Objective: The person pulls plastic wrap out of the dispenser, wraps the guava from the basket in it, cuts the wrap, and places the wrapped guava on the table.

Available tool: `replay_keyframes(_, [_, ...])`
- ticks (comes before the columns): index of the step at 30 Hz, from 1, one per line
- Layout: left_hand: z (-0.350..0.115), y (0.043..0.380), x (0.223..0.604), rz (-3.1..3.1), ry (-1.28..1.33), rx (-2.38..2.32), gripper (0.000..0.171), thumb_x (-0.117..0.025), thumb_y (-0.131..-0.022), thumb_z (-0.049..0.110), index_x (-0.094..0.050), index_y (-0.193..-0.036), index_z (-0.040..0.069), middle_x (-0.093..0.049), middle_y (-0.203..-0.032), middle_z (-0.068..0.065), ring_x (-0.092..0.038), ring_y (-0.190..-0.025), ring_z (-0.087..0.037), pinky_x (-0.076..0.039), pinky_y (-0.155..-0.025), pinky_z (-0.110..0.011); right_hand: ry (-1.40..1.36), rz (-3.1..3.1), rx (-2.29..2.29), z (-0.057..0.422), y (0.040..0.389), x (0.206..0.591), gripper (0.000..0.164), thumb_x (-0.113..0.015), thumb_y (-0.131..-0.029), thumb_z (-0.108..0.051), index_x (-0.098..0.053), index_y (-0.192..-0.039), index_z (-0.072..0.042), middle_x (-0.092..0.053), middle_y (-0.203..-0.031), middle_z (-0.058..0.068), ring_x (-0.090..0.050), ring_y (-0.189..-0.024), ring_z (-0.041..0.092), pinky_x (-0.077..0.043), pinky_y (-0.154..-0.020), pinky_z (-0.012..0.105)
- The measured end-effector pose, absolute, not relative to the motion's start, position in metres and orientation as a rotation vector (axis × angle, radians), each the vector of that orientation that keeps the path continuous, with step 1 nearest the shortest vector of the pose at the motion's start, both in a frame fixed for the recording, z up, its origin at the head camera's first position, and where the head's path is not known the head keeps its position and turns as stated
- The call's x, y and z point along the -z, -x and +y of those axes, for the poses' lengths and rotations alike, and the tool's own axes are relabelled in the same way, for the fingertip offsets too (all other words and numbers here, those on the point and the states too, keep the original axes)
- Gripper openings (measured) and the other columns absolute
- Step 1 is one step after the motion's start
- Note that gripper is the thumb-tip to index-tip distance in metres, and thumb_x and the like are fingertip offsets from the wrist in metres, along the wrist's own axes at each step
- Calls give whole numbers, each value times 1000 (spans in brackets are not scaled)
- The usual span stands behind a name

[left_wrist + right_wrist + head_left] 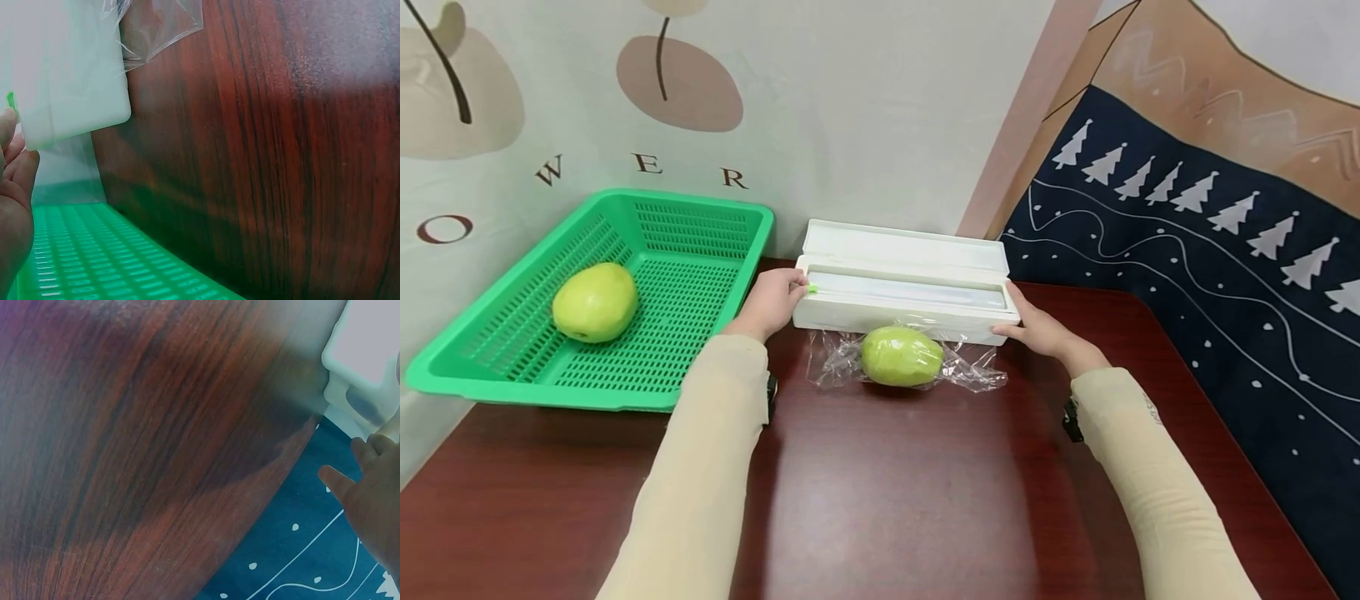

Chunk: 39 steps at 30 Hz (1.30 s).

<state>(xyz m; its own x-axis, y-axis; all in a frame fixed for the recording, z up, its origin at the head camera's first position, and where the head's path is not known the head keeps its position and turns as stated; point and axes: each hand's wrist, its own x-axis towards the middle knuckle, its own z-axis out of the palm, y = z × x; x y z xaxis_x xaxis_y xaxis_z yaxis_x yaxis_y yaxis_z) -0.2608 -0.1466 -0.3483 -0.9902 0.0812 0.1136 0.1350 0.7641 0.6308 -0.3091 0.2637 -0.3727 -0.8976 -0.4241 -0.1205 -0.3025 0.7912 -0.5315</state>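
At the tabletop (895, 500), we see a person's left grip (772, 300) with thumb and fingers together, pinching a green slider (812, 288) at the left end of a white wrap box (835, 315). Across from it, the right grip (1041, 327) is spread, thumb and forefinger apart and nearly straight against the box's right end, we judge to brace it. The raised lid (910, 247) leans back, baring the pale roll (910, 292) inside. A green fruit (901, 357) lies in clear film (973, 371) just before the box, placed, it seems, within easy reach of both sides. A second fruit (595, 302), bare of film, rests in the green basket (550, 396) at left, probably kept there out of the way. We cannot tell whether the film is joined to the box; its upper edge is lost against the white front. Both wrist views cut off part of the hand, and the right one shows no clear thumb. Dark devices (772, 396) at the wrists are half hidden by sleeves (711, 442).
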Motion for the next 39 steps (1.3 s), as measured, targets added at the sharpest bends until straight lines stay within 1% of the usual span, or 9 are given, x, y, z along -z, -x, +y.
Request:
replay_keyframes(2, [-146,260,349,-2884,163,1012,17,-49,-95,6,-61,-102,-6,-60,-116,-24,-55,-105,-33,-44,-93,-45,573,2741,768,264,309,373,92,-60,-91,-28,10,-150,-17,-21,-149,27,-34,-129,40,-25,-108,56])
replay_keyframes(8, [-143,255,353,-2808,69,1079,19,-50,-95,6,-62,-104,-4,-62,-113,-23,-56,-102,-32,-46,-90,-44,587,2734,780,264,310,373,93,-60,-91,-29,11,-150,-17,-19,-150,26,-33,-130,40,-24,-108,57])
replay_keyframes(15, [-143,254,360,-2694,19,1157,21,-51,-94,4,-62,-108,-7,-57,-126,-23,-53,-117,-34,-43,-99,-43,583,2732,776,263,310,374,92,-59,-91,-28,10,-150,-16,-19,-151,26,-32,-130,39,-24,-109,56])
replay_keyframes(22, [-148,255,360,-2764,-32,1076,24,-48,-97,9,-61,-112,-5,-63,-113,-23,-57,-101,-32,-47,-88,-43,577,2742,763,264,310,374,92,-60,-91,-29,10,-150,-16,-21,-150,26,-33,-130,39,-25,-108,56])
replay_keyframes(27, [-143,253,357,-2767,-71,1081,29,-47,-97,10,-59,-118,-5,-62,-117,-23,-58,-104,-32,-48,-89,-43,555,2767,727,267,310,373,91,-59,-92,-28,9,-150,-13,-23,-148,29,-36,-128,41,-26,-108,55])
replay_keyframes(30, [-140,251,357,-2756,-53,1006,30,-47,-96,10,-59,-119,-4,-57,-126,-22,-54,-116,-34,-44,-98,-43,543,2765,740,267,310,373,92,-60,-91,-28,9,-150,-12,-23,-148,30,-36,-126,41,-25,-108,55])
replay_keyframes(34, [-134,249,361,-2757,36,881,34,-51,-90,16,-59,-121,2,-47,-139,-18,-41,-130,-34,-33,-108,-44,525,2750,761,267,311,374,94,-61,-90,-29,10,-150,-16,-21,-150,28,-35,-128,41,-24,-109,56])
replay_keyframes(36, [-131,248,364,-2754,115,794,33,-56,-89,20,-63,-118,5,-49,-138,-15,-43,-129,-33,-33,-108,-45,526,2749,768,267,311,374,95,-62,-90,-29,10,-150,-16,-19,-151,27,-34,-129,41,-24,-110,56])
replay_keyframes(39, [-129,247,368,-2724,225,623,23,-61,-89,21,-69,-105,7,-58,-129,-13,-49,-122,-31,-36,-104,-46,538,2752,794,266,311,374,95,-63,-89,-29,9,-150,-14,-16,-152,26,-31,-132,41,-22,-111,55])
